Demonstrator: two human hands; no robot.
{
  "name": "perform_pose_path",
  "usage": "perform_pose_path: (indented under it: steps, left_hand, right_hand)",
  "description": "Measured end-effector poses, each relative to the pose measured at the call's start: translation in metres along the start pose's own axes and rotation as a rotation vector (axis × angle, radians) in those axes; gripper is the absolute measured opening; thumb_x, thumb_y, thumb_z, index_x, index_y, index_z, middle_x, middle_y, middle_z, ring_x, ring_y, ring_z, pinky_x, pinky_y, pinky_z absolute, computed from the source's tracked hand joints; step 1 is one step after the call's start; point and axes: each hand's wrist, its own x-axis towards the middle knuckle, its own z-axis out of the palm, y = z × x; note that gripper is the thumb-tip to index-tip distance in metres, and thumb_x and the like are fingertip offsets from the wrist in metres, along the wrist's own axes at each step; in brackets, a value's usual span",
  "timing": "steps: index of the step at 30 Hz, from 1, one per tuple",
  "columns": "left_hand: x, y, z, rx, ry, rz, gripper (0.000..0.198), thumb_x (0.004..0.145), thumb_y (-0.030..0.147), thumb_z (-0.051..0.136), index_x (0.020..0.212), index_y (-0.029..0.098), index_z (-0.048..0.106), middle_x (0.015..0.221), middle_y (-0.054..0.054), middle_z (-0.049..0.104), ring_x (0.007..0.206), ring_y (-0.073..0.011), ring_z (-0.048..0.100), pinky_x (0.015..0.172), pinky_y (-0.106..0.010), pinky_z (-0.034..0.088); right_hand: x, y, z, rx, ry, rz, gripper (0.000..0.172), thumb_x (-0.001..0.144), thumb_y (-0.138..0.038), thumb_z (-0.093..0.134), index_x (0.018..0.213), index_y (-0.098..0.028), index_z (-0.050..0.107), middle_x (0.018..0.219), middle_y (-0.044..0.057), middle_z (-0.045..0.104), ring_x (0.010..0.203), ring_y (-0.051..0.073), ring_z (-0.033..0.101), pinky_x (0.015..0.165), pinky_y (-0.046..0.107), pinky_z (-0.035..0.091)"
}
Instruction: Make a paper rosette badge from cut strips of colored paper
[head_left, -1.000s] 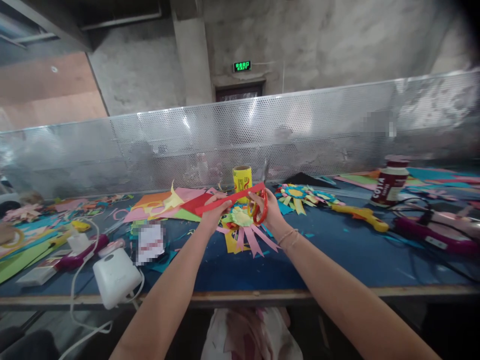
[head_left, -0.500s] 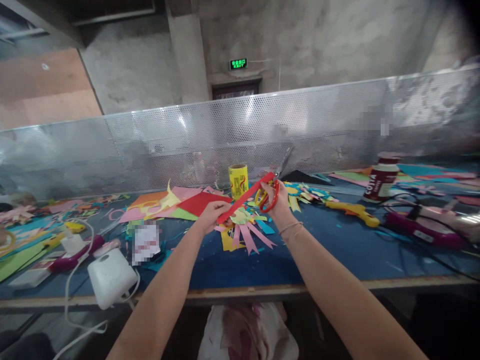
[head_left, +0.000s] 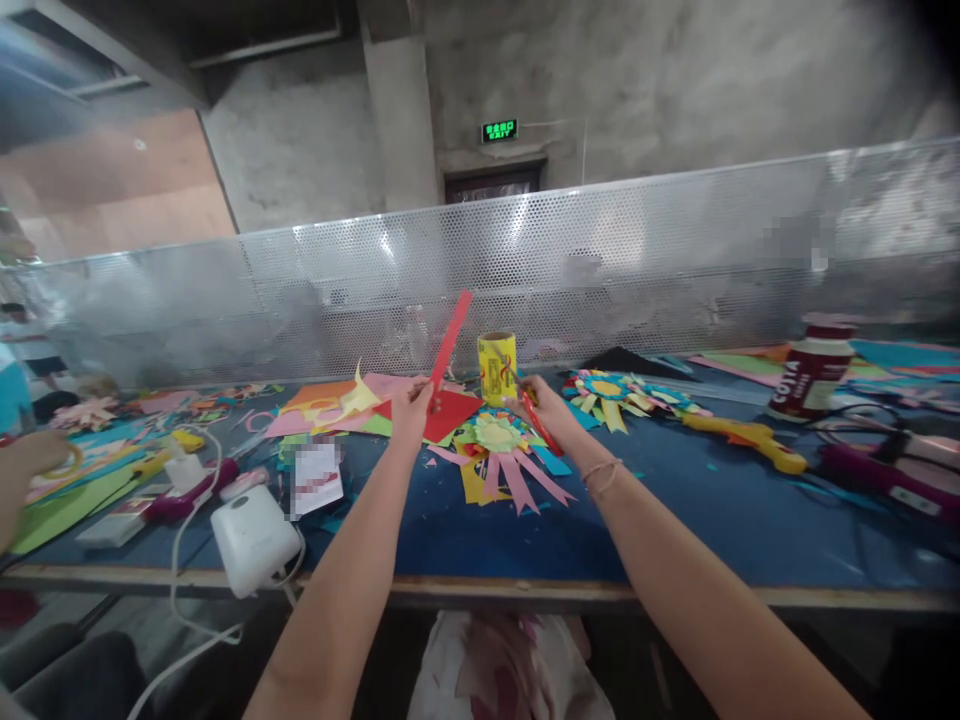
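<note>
Red strip (head_left: pixel 453 341) pinched in outstretched L hand (head_left: pixel 413 405), beyond tabletop's (head_left: pixel 675 520) near edge; axis near-vert., top leaning R; R hand (head_left: pixel 553 410) grips scissors (head_left: pixel 541 426).

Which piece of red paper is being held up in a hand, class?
The long, narrow red strip, slanting up from the left hand; the wider red sheet lies unheld on the cluttered table.

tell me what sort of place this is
Probably a paper-craft workroom: a pleated paper rosette lies on the blue worktable, the right hand holds scissors, and a green exit sign shows on the bare concrete wall.
</note>
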Motion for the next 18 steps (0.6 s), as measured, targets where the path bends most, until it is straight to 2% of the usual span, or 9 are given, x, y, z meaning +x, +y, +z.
perform_pose_path:
  steps: [3, 6, 12, 18]
  left_hand:
    - [-0.002, 0.000, 0.001, -0.004, -0.018, 0.005, 0.024, 0.065, 0.032, 0.063, 0.082, 0.016, 0.059, 0.066, 0.000, 0.060, 0.047, -0.0076, 0.050, 0.051, -0.022, 0.043]
    - [-0.006, -0.004, 0.005, 0.023, -0.081, -0.002, 0.024, 0.066, 0.033, 0.063, 0.081, 0.015, 0.060, 0.065, 0.000, 0.060, 0.048, -0.0073, 0.049, 0.051, -0.021, 0.043]
    - [-0.010, -0.011, 0.010, 0.062, -0.129, -0.036, 0.023, 0.066, 0.033, 0.063, 0.081, 0.015, 0.062, 0.065, 0.000, 0.059, 0.048, -0.0080, 0.050, 0.050, -0.022, 0.043]
    - [-0.016, -0.003, 0.014, 0.087, -0.185, -0.038, 0.020, 0.066, 0.031, 0.064, 0.079, 0.015, 0.064, 0.064, -0.001, 0.058, 0.050, -0.0086, 0.049, 0.050, -0.021, 0.042]
  right_hand:
    - [-0.007, -0.006, 0.007, -0.136, -0.180, -0.047, 0.038, 0.066, -0.047, 0.061, 0.089, -0.019, 0.050, 0.075, 0.003, 0.057, 0.068, 0.017, 0.053, 0.062, 0.028, 0.041]
    - [-0.012, -0.013, 0.012, -0.215, -0.262, -0.074, 0.039, 0.068, -0.048, 0.059, 0.090, -0.017, 0.052, 0.071, 0.003, 0.057, 0.065, 0.017, 0.053, 0.060, 0.028, 0.040]
    - [-0.012, -0.016, 0.016, -0.194, -0.242, -0.081, 0.034, 0.068, -0.047, 0.060, 0.086, -0.019, 0.055, 0.076, 0.006, 0.060, 0.067, 0.019, 0.057, 0.061, 0.029, 0.042]
    - [-0.010, -0.015, 0.017, -0.167, -0.235, -0.061, 0.030, 0.068, -0.046, 0.060, 0.082, -0.020, 0.057, 0.074, 0.006, 0.061, 0.069, 0.022, 0.059, 0.061, 0.031, 0.043]
